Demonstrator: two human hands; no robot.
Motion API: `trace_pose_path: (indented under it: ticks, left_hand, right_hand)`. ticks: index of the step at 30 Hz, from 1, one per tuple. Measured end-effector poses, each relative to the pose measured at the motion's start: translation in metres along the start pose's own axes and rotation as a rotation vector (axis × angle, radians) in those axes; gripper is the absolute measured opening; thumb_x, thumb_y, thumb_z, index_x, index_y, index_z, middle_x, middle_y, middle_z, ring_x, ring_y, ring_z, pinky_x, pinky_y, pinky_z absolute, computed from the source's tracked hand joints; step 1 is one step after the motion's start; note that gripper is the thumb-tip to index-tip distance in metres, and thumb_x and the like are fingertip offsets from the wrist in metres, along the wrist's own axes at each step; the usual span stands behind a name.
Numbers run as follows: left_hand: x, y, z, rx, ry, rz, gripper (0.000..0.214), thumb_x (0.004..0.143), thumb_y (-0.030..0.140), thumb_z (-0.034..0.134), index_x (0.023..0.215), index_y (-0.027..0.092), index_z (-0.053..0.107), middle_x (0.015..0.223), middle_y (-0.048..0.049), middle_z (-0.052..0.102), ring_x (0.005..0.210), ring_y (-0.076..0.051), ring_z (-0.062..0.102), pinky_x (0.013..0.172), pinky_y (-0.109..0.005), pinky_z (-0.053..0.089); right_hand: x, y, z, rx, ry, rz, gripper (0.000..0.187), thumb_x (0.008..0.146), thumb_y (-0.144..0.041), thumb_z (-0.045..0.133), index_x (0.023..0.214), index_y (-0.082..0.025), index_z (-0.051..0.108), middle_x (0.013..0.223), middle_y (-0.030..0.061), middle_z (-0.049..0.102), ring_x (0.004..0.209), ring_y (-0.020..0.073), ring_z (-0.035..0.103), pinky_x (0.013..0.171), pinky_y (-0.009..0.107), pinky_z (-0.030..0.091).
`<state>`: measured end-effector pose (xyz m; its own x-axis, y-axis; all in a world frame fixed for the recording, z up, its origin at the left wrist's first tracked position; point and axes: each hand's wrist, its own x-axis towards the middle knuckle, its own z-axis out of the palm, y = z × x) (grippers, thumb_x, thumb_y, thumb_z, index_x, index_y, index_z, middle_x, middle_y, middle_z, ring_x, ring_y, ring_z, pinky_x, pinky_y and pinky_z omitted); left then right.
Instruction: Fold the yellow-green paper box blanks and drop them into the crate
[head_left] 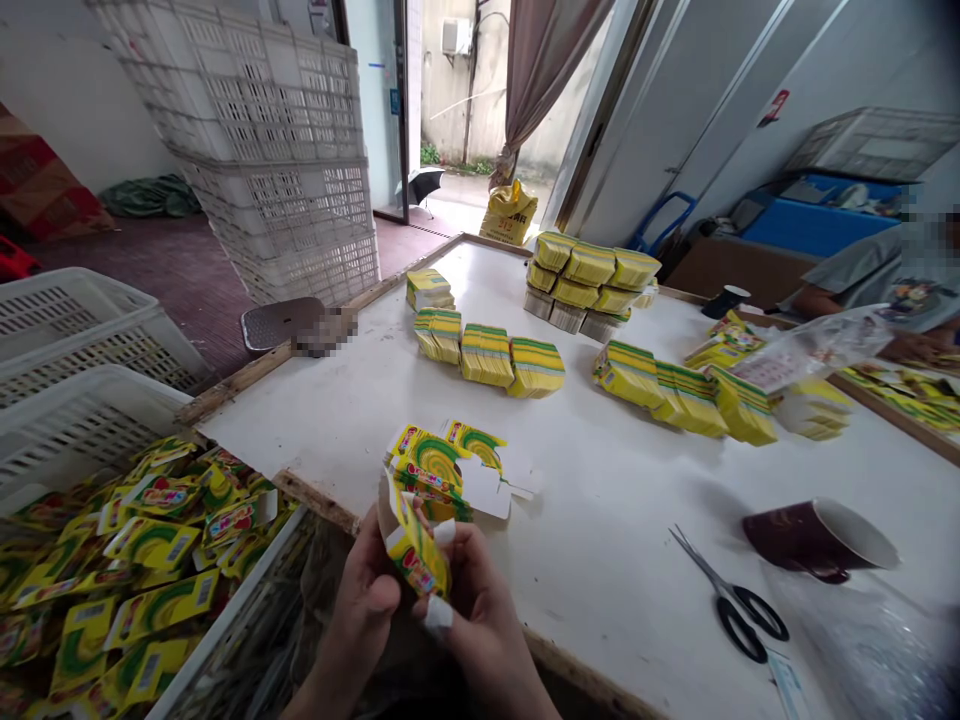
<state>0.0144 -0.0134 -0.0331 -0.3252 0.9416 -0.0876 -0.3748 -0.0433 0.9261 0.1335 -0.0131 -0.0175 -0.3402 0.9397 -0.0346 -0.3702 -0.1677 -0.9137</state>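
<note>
Near the table's front edge, a small yellow carton point(415, 555) with green and red print is held between my two hands. My left hand point(364, 590) grips its left side, thumb toward me. The fingers of my right hand point(480, 600), with white wrappings on some tips, close on its right side. Part of the carton is hidden by my fingers. Just beyond it lies a loose pile of flat yellow cartons point(431, 455), some with white flaps sticking out.
Rows of bundled cartons point(487, 355) stand across the white table point(600, 530). Scissors point(731, 595) and a tipped dark mug point(810, 535) lie at right. A white crate point(217, 640) of cartons stands at left. Another person point(862, 280) sits at far right.
</note>
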Motion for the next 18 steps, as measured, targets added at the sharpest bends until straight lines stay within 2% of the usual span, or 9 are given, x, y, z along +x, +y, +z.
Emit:
trace_pose_path:
  ticks: [2,3,6,9,11,13,15,16,18]
  left_hand:
    - [0.001,0.002,-0.001,0.050,-0.038,-0.009,0.050,0.058,0.057,0.083,0.089,0.018,0.074,0.070,-0.0036,0.069,0.066,-0.021,0.065,0.064,-0.031,0.056]
    - [0.001,0.003,-0.001,0.081,-0.005,-0.010,0.040,0.063,0.049,0.083,0.084,0.017,0.075,0.070,-0.0039,0.071,0.066,-0.021,0.066,0.065,-0.031,0.057]
    - [0.005,0.009,-0.004,0.138,-0.055,-0.035,0.028,0.067,0.043,0.081,0.076,0.017,0.077,0.071,-0.0064,0.075,0.070,-0.025,0.070,0.071,-0.036,0.059]
    - [0.011,0.021,-0.011,0.105,-0.209,-0.020,0.053,0.068,0.064,0.073,0.093,0.017,0.078,0.089,-0.0122,0.077,0.084,-0.031,0.071,0.080,-0.041,0.057]
    - [0.014,0.031,-0.015,0.091,-0.259,0.006,0.084,0.065,0.084,0.055,0.111,0.016,0.074,0.110,-0.0174,0.073,0.100,-0.035,0.068,0.088,-0.044,0.054]
    - [0.014,0.040,-0.015,0.226,-0.349,-0.006,0.096,0.059,0.087,0.057,0.123,0.017,0.067,0.123,-0.0187,0.068,0.113,-0.038,0.062,0.097,-0.046,0.049]
    - [0.012,0.045,-0.011,0.458,-0.531,-0.041,0.088,0.052,0.067,0.080,0.127,0.023,0.065,0.123,-0.0144,0.068,0.114,-0.038,0.061,0.098,-0.047,0.048]
    - [0.011,0.045,-0.008,0.562,-0.626,-0.054,0.083,0.051,0.052,0.087,0.126,0.026,0.065,0.120,-0.0110,0.070,0.110,-0.036,0.064,0.095,-0.045,0.050]
    - [0.008,0.040,-0.002,0.700,-0.719,-0.044,0.067,0.057,0.031,0.086,0.121,0.030,0.065,0.110,-0.0052,0.073,0.096,-0.031,0.069,0.083,-0.039,0.055]
  right_hand:
    - [0.001,-0.006,-0.007,-0.050,0.024,-0.020,0.031,0.078,-0.041,0.074,0.097,-0.023,0.058,0.085,-0.0005,0.059,0.078,0.0165,0.056,0.071,0.026,0.046]
    - [0.001,-0.008,-0.012,-0.097,0.038,-0.038,0.027,0.081,-0.042,0.071,0.094,-0.022,0.060,0.083,0.0002,0.060,0.077,0.0169,0.056,0.070,0.026,0.046]
    - [0.000,-0.016,-0.031,-0.319,0.065,-0.144,0.020,0.087,-0.039,0.063,0.083,-0.020,0.065,0.079,0.0022,0.061,0.075,0.0182,0.057,0.067,0.028,0.046]
    - [-0.003,-0.030,-0.052,-0.619,0.035,-0.308,0.012,0.091,-0.025,0.058,0.089,-0.022,0.070,0.082,0.0035,0.062,0.074,0.0179,0.058,0.065,0.028,0.047]
    - [-0.006,-0.042,-0.060,-0.840,-0.065,-0.371,0.024,0.092,-0.015,0.052,0.103,-0.025,0.071,0.087,0.0054,0.064,0.080,0.0196,0.059,0.069,0.030,0.049]
    - [-0.008,-0.052,-0.061,-1.040,-0.167,-0.403,0.028,0.093,-0.013,0.051,0.105,-0.028,0.071,0.088,0.0058,0.067,0.085,0.0215,0.059,0.075,0.035,0.050]
    - [-0.009,-0.055,-0.056,-1.161,-0.255,-0.427,0.021,0.093,-0.017,0.056,0.099,-0.030,0.072,0.083,0.0032,0.068,0.086,0.0221,0.059,0.092,0.045,0.047]
    - [-0.009,-0.054,-0.052,-1.188,-0.287,-0.440,0.019,0.093,-0.019,0.059,0.099,-0.032,0.071,0.081,0.0016,0.068,0.088,0.0224,0.059,0.102,0.050,0.040]
    - [-0.009,-0.046,-0.046,-1.172,-0.274,-0.467,0.026,0.090,-0.019,0.062,0.110,-0.035,0.068,0.095,0.0018,0.069,0.104,0.0255,0.059,0.115,0.058,0.022]
